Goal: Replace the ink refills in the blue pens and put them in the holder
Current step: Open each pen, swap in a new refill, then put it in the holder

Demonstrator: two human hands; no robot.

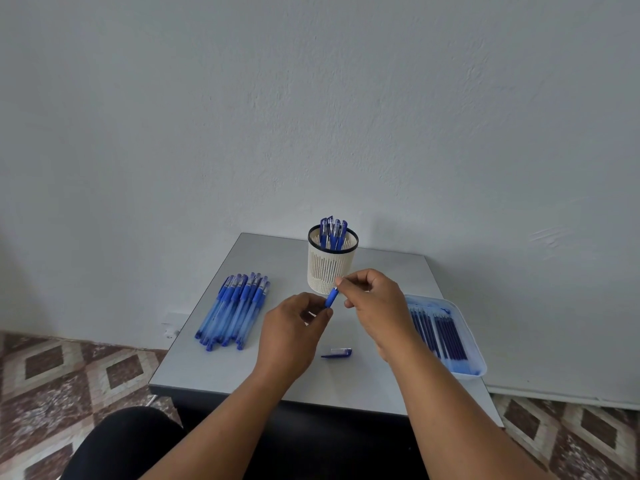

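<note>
While pens await refilling [232, 310] near the surface's [242, 368] left edge: left hand [292, 336] gripping pen barrel [331, 298], steadying it; right hand [372, 301] pinching its tip, apparently unscrewing. Cap [336, 353] near front edge. Holder [331, 259] at rear edge; refill tray [446, 336] overhanging right edge. Barrel mostly hidden.
</note>
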